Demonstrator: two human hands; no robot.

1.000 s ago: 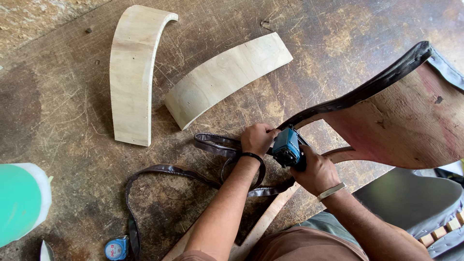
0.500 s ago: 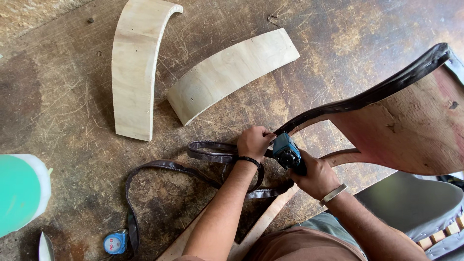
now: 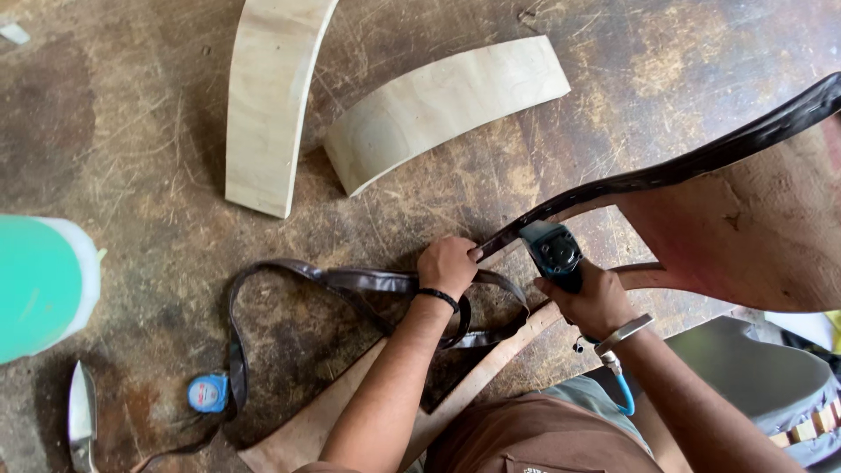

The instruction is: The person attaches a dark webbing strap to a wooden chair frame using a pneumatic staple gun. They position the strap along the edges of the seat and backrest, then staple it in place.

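- Wooden chair shell (image 3: 745, 236), reddish and curved, lies tipped on the scuffed bench (image 3: 131, 158); everything else sits around it.
- Two pale bent plywood pieces (image 3: 272, 96) rest beyond the shell, well apart from it.
- Dark edging strip (image 3: 666, 171) runs along the shell's rim, its loose tail looping away toward a small blue tape measure (image 3: 208, 391).
- Left hand (image 3: 448, 265) pinches the strip at the shell's corner.
- Right hand (image 3: 596, 298) grips a blue stapler (image 3: 552, 252) just beside those fingers; a slip could likely hit them, or the strip could pucker.
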